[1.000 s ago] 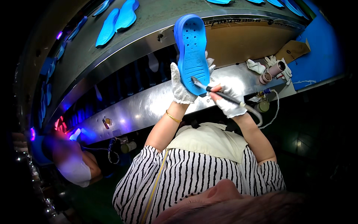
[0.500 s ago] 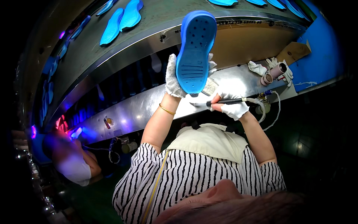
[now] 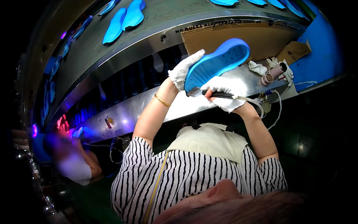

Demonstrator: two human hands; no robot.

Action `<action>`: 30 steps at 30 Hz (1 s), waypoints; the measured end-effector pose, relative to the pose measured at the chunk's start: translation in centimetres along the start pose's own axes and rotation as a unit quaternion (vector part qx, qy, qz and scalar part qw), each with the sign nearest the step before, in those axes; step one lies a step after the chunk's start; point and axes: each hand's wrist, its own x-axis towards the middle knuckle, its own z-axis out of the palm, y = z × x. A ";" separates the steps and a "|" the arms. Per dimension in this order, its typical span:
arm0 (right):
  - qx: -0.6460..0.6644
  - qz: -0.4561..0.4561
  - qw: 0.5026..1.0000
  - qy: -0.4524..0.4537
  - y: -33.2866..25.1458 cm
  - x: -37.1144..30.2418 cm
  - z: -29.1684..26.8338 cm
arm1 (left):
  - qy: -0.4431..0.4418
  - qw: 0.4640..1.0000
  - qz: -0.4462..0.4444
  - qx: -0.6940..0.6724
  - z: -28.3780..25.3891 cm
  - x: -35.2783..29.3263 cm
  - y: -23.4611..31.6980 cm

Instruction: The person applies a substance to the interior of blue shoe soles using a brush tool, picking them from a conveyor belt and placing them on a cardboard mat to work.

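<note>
My left hand [image 3: 184, 71], in a white knitted glove, grips a blue shoe sole [image 3: 218, 64] by its near left end and side. The sole is tilted, its far end pointing up and to the right, with small holes in its inner face. My right hand [image 3: 228, 91], in a white glove with some fingertips bare, is closed round the black handle of a brush [image 3: 220, 95]. A pale tube [image 3: 249, 99] runs from the handle's rear. At the sole's near end sit the brush's bristles [image 3: 193, 92]; whether they touch it I cannot tell.
Beyond a metal worktable [image 3: 149, 102] runs a dark conveyor belt [image 3: 164, 18] carrying several blue soles [image 3: 133, 14]. Cardboard [image 3: 261, 41] leans along its edge. To the right lie spare gloves [image 3: 257, 68] and a cylindrical container [image 3: 278, 70]. A co-worker [image 3: 74, 158] sits at the left.
My left hand has lowered the sole and turned it, so its far end leans right. The brush in my right hand has moved slightly up and left, to the sole's near end.
</note>
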 end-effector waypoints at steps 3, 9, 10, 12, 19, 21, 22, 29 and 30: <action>0.066 0.131 0.988 -0.038 0.3 0.0 -1.1 | -0.018 0.993 -0.041 0.111 0.1 -0.1 0.0; 0.028 0.054 0.998 -0.015 -0.1 0.0 -2.4 | -0.026 0.990 -0.088 0.105 1.9 0.0 -0.4; 0.101 0.110 0.989 -0.009 0.1 -0.2 -2.3 | -0.030 0.989 -0.098 0.111 1.5 0.4 -0.5; -0.007 0.077 0.997 -0.028 0.2 -0.4 -2.7 | -0.045 0.984 -0.111 0.131 1.3 0.5 -0.3; -0.008 0.032 0.999 -0.017 -0.8 -0.6 -4.3 | -0.037 0.985 -0.120 0.116 1.0 0.8 -0.5; -0.045 0.053 0.998 -0.013 -0.3 -1.1 -4.9 | -0.038 0.988 -0.100 0.107 1.5 0.6 0.0; -0.063 0.062 0.996 -0.012 -0.1 -1.3 -5.4 | -0.042 0.989 -0.091 0.104 1.8 0.4 0.2; 0.032 0.105 0.979 0.169 -1.1 -1.4 -2.1 | -0.205 0.951 0.061 -0.222 1.3 0.7 -3.6; 0.004 0.050 0.981 0.185 -0.3 -1.7 -0.8 | -0.149 0.954 0.083 -0.248 1.4 1.0 -4.2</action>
